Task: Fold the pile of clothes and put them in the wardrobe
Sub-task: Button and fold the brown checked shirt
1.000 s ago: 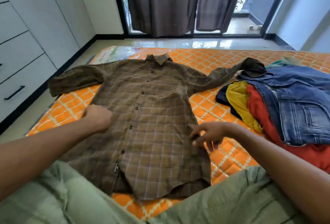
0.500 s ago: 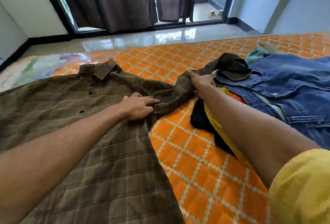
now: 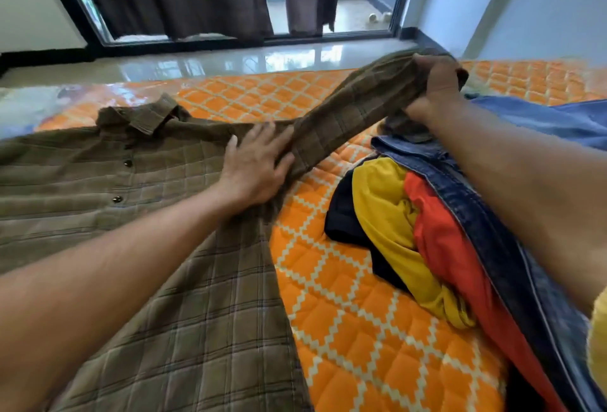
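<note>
The brown plaid shirt (image 3: 164, 214) lies spread on the bed (image 3: 361, 329), its first fold barely begun: the left grip (image 3: 254, 170) presses flat-fingered at the shoulder, the right grip (image 3: 433, 89) clutches the lifted sleeve (image 3: 354, 109). The pile (image 3: 427, 231) at right waits unfolded; no wardrobe shows.

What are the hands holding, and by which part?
Right hand grips the shirt by its sleeve, near the cuff. Left hand lies flat on the shirt's shoulder, gripping nothing.
</note>
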